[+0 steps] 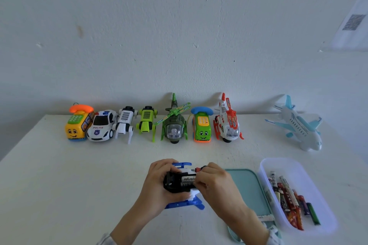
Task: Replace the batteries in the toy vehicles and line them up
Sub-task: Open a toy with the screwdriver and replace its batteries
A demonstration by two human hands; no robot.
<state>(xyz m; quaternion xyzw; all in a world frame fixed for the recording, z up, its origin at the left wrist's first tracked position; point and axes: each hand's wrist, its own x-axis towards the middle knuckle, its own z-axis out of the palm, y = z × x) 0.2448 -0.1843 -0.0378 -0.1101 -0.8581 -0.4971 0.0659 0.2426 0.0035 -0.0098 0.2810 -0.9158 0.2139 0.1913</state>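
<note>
I see my left hand (pixel 157 183) curled round a glossy plastic toy (pixel 184 186) with blue skids and a white body, turned belly-up near the front middle of the matte white table (pixel 59 175). Its black battery bay faces me, and a smooth cylindrical battery (pixel 188 179) with printed lettering lies lengthwise in it. My right hand (pixel 214 182) comes in from the right, fingertips bent onto the battery's right end, thumb under the bay's edge; I cannot tell whether they pinch it or only press. Just right of my hands lies a flat teal lid (pixel 247 189) with rounded corners, and beside it a translucent plastic tray (pixel 294 167) holding loose batteries (pixel 288 201), red, black and green. Along the wall stand seven shiny toys in a row, from a yellow phone bus (pixel 78 125) to a red-and-white helicopter (pixel 228 123). A pale blue airplane (pixel 298 125) sits well apart at the right.
</note>
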